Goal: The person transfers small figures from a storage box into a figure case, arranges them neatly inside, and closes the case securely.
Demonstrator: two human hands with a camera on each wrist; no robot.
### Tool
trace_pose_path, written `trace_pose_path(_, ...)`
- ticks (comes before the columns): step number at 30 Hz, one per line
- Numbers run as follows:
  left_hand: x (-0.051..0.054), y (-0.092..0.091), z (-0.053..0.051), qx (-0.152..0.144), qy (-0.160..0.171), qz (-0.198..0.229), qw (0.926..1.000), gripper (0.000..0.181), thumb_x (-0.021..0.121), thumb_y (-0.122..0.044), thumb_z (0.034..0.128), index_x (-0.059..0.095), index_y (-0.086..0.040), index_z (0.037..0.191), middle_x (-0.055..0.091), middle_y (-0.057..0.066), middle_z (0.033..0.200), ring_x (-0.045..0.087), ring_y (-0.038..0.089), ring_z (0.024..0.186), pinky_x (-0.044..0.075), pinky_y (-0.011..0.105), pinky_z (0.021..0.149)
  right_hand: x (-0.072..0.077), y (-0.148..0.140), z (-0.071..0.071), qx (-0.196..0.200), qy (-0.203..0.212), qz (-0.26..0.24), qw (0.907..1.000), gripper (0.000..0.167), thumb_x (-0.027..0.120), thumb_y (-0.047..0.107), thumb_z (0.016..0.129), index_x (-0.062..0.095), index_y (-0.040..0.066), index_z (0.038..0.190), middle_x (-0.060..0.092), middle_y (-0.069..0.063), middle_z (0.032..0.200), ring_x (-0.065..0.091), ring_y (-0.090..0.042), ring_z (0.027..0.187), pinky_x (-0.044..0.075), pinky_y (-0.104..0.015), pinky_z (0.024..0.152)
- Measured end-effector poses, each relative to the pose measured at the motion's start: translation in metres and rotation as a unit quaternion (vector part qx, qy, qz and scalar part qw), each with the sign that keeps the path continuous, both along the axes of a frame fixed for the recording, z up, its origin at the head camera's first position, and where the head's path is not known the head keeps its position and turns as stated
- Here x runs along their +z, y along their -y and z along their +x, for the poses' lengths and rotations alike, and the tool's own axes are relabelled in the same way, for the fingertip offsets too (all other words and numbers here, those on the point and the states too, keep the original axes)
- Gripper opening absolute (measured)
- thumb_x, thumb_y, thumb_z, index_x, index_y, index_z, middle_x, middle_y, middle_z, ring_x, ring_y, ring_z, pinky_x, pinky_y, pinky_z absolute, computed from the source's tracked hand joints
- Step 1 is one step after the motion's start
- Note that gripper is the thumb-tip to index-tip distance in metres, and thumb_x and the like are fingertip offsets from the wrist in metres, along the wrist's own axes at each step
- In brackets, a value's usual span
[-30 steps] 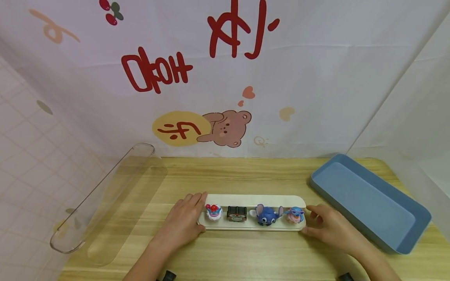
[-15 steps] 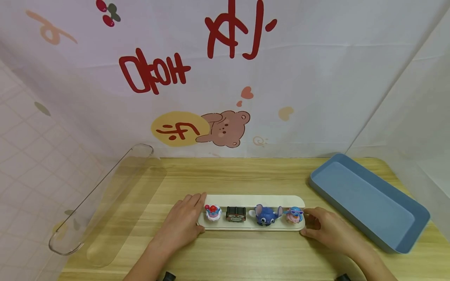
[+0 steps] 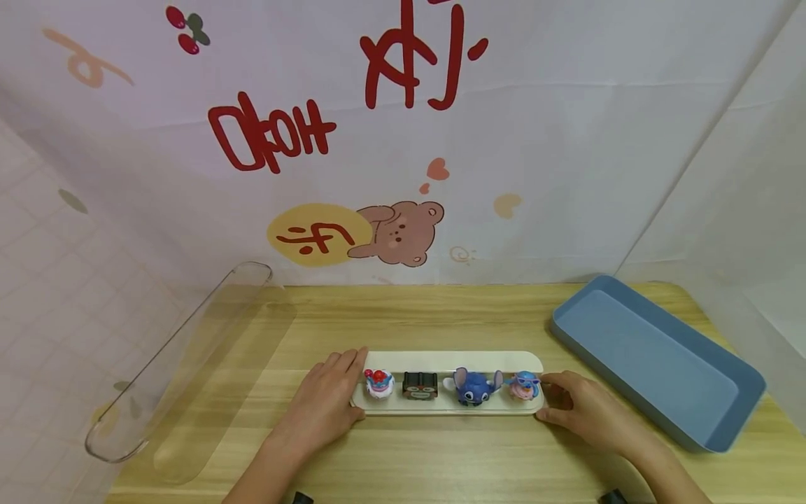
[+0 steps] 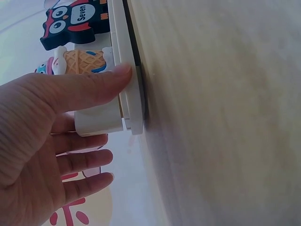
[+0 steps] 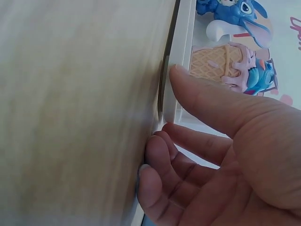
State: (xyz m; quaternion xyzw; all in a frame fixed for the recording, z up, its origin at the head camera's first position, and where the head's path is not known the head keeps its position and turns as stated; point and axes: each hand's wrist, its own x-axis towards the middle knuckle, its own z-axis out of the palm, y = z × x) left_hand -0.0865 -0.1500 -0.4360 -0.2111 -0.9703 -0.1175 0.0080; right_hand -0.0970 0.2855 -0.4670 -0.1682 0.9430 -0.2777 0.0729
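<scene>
A long white display stand [image 3: 441, 406] with rounded ends lies on the table, its raised back step behind a row of small figures. From left to right stand a cherry-topped ice-cream figure [image 3: 379, 384], a dark owl figure [image 3: 420, 386] marked "Seven", a big-eared blue figure [image 3: 474, 388] and a blue figure on a pink cone [image 3: 524, 385]. My left hand [image 3: 324, 399] grips the stand's left end, thumb at the front edge and fingers behind. At the right end, my right hand [image 3: 582, 406] pinches the corner between thumb and index finger; its other fingers are curled.
A blue rectangular tray [image 3: 648, 364] sits at an angle on the right. On the left stands a long transparent cover [image 3: 208, 364], its rim tilted toward the wall. A printed white cloth [image 3: 554, 140] hangs behind the wooden table [image 3: 441, 315].
The head view has shifted slightly, so the scene sits a little lower and further left. My right index finger now lies closer against the stand's end. The figures keep their places.
</scene>
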Motion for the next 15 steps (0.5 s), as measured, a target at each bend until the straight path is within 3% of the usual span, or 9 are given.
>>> trace_pose_path(15, 0.0001, -0.0001, -0.0001, 0.003, 0.003, 0.001, 1.0000, 0.096, 0.098, -0.020, 0.0719, 0.050, 0.003, 0.152, 0.058, 0.016, 0.144, 0.055, 0.033, 0.128, 0.049, 0.053, 0.103, 0.0032, -0.0010, 0.0011, -0.005, 0.034, -0.029, 0.9990, 0.051, 0.087, 0.028, 0.087, 0.069, -0.003, 0.124, 0.065, 0.004, 0.097, 0.054, -0.004, 0.080, 0.051, -0.026, 0.070)
